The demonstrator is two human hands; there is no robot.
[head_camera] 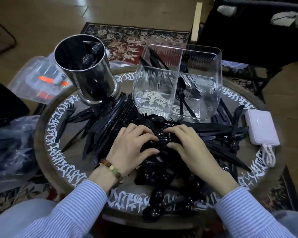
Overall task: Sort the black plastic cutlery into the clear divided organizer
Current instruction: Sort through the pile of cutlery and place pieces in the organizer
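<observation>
Where cutlery [110,121] piles, hands [132,146] mid-table.

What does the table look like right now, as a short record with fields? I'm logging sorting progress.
surface: round table with white script around its rim
pile: loose black cutlery heaped across the middle
organizer: clear divided organizer at the far side, a few black pieces inside, near-left compartment bare
left hand: left hand gripping a bundle of forks
right hand: right hand gripping the same bundle
other: metal canister far left; white charger at right
</observation>
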